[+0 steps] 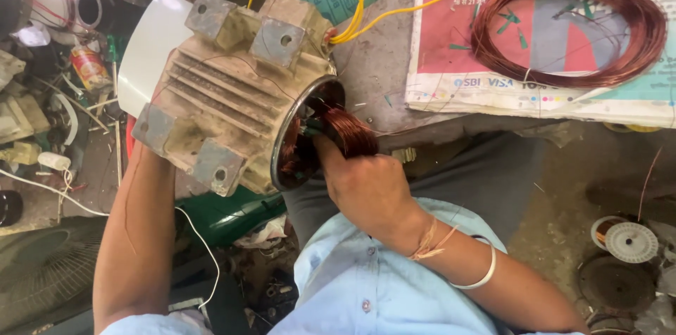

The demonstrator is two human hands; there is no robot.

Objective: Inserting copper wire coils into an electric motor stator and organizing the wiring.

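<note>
A dusty beige motor housing (236,88), ribbed with square mounting feet, is tilted in front of the person, its round open end facing the right hand (366,183). That hand is curled around a bundle of copper winding (350,131) at the opening, fingertips pushed inside and out of sight. The left hand is hidden behind the housing; its grip cannot be told. Yellow wires (366,7) leave the housing's far end. Beyond the right hand, a loose copper wire coil (570,32) lies on newspaper (451,46) on the worktop (380,60).
</note>
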